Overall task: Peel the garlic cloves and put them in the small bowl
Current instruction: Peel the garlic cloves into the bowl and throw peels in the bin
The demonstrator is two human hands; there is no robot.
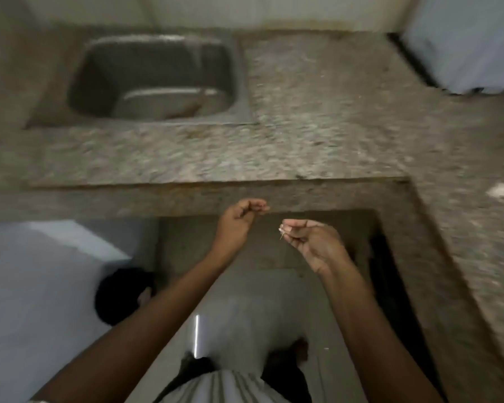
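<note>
My right hand is raised in front of the counter edge and pinches a small pale piece at its fingertips, either a garlic clove or its skin; blur hides which. My left hand is a little to the left and higher, fingers curled, with nothing visible in it. A small white scrap, perhaps garlic or peel, lies on the counter at the far right. No bowl is in view.
A speckled granite counter runs across and turns down the right side. A steel sink is set in it at the back left. Below the hands are the tiled floor and a dark shape at the left.
</note>
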